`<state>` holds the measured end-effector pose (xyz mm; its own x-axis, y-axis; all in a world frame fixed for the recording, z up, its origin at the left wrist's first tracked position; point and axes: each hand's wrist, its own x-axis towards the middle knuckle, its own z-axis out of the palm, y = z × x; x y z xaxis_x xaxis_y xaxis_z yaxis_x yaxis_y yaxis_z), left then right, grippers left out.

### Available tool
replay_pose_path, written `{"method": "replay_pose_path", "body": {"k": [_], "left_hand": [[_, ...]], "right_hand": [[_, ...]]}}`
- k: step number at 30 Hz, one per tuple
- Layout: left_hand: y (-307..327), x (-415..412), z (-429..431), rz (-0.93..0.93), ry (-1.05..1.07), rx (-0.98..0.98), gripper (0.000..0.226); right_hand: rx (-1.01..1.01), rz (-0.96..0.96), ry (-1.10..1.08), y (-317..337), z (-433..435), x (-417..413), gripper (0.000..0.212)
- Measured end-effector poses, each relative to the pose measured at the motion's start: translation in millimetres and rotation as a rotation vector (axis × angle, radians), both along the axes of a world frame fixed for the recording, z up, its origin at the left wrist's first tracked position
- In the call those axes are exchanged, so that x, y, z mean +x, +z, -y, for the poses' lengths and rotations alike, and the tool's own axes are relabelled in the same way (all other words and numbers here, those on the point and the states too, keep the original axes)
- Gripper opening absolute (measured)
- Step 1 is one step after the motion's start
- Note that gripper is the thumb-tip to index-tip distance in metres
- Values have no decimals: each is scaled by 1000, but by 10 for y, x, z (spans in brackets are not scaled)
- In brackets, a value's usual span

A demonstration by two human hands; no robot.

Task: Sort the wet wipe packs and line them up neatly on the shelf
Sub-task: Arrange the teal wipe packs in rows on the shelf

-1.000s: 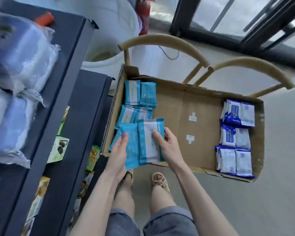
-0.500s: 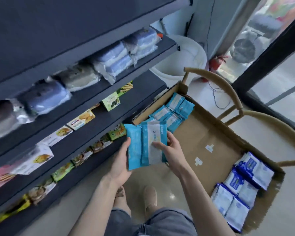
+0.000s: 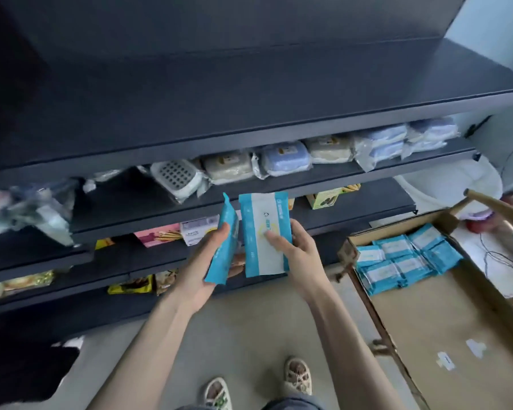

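Two flat, soft wet wipe packs are held up in the middle of the frame, in front of the dark shelf [image 3: 249, 99]. The left hand [image 3: 203, 267] has its fingers and thumb curled round the left pack [image 3: 226, 223]. That pack is turned sideways, so mostly its thin blue edge shows. The right hand [image 3: 296, 253] pinches the right pack [image 3: 258, 261], with the thumb on the front and the fingers behind. This pack faces us. It is a shiny plastic rectangle, bright blue down both sides, with a white strip in the middle and a small yellow and blue mark. The two packs stand tall, just beside each other.

The shelf is smooth and dark grey, with long flat boards one above the other. One board holds lumpy bundles [image 3: 285, 159] wrapped in crinkly clear plastic. Lower boards hold small card snack boxes [image 3: 160, 235].

At the lower right of the frame sits a brown cardboard box [image 3: 427, 321], flat and plain inside. More blue and white packs [image 3: 397, 258] lie in rows in its upper left corner. A curved wooden chair back [image 3: 501, 208] shows at the right edge.
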<state>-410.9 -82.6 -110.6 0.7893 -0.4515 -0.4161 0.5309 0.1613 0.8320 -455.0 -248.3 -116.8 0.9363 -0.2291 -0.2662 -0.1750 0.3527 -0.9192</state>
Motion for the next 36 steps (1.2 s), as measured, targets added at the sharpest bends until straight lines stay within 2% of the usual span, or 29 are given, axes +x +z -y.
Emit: {"method": "replay_pose_path", "body": {"k": [2,3,8,12,14,20,26,30,33,36], "left_hand": [[126,120,-366,48,78,-3,84],[205,182,-519,85,112,-6,82],[545,688,-935,334,254,86,36],[801,1243,-1128,369,354,79,33],[880,1573,-1233,375,388,88,22],[1077,2492,-1351,478,507,170,28],[1121,3213,-1329,420,695,230,33],[1110,3553,-1304,424,728,252,33],[1105,3777,-1344,447,781,267,23],[1112,3990,-1428,464,729,318,22]], "right_hand": [[10,32,28,100,-344,157,17],[7,51,49,162,-484,252,16],[-31,175,134,569,-865,835,19],[-102,221,150,842,-989,1419,21],[-144,229,137,940,-999,1765,19],[-216,279,203,1155,-956,2736,45],[-280,325,273,1247,-1005,3576,41],[-289,317,238,1263,-1041,3980,35],[-311,317,181,1298,-1042,4219,31],[-346,329,154,1291,-1005,4413,25]]}}
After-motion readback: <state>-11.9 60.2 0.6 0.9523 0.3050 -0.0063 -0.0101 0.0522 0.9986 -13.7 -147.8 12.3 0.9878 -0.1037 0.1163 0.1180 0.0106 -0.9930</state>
